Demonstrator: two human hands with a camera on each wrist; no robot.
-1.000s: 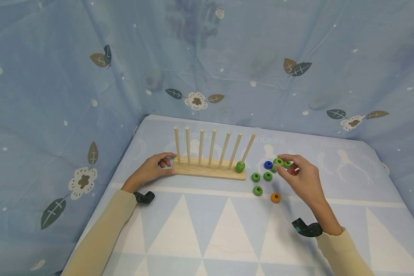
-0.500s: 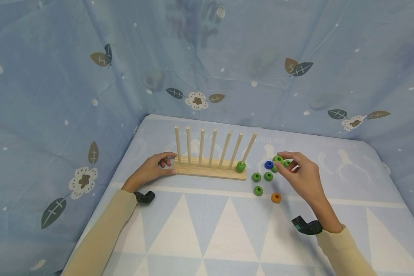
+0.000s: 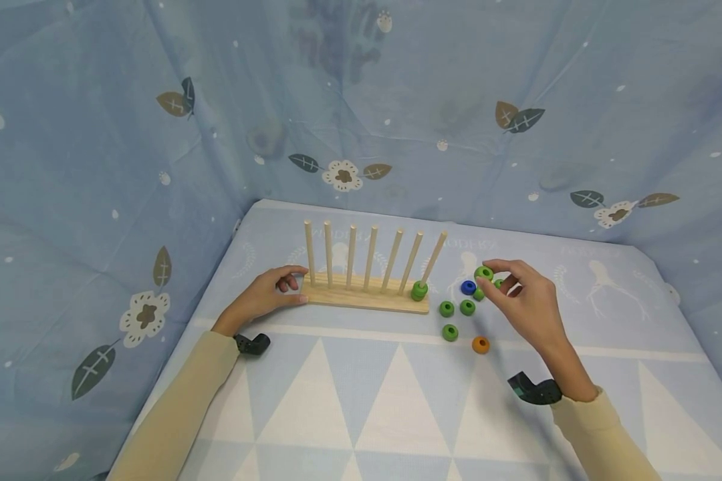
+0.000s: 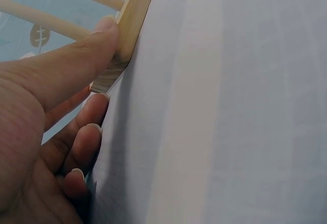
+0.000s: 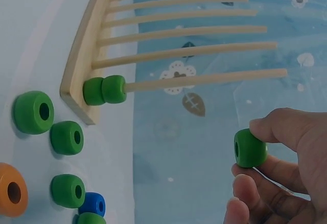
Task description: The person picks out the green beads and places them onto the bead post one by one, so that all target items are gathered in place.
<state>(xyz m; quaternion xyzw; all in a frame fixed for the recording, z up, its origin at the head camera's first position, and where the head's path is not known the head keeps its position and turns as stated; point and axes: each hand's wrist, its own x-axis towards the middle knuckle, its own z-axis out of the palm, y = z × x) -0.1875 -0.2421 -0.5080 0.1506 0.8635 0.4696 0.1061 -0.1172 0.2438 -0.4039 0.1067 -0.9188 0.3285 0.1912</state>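
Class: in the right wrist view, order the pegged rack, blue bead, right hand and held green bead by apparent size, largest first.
1. Pegged rack
2. Right hand, cut off by the frame
3. Held green bead
4. Blue bead, partly covered, so real size unsure

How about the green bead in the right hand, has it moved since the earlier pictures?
Yes, slightly: in the head view, the held green bead has shifted up the picture against the blue bead.
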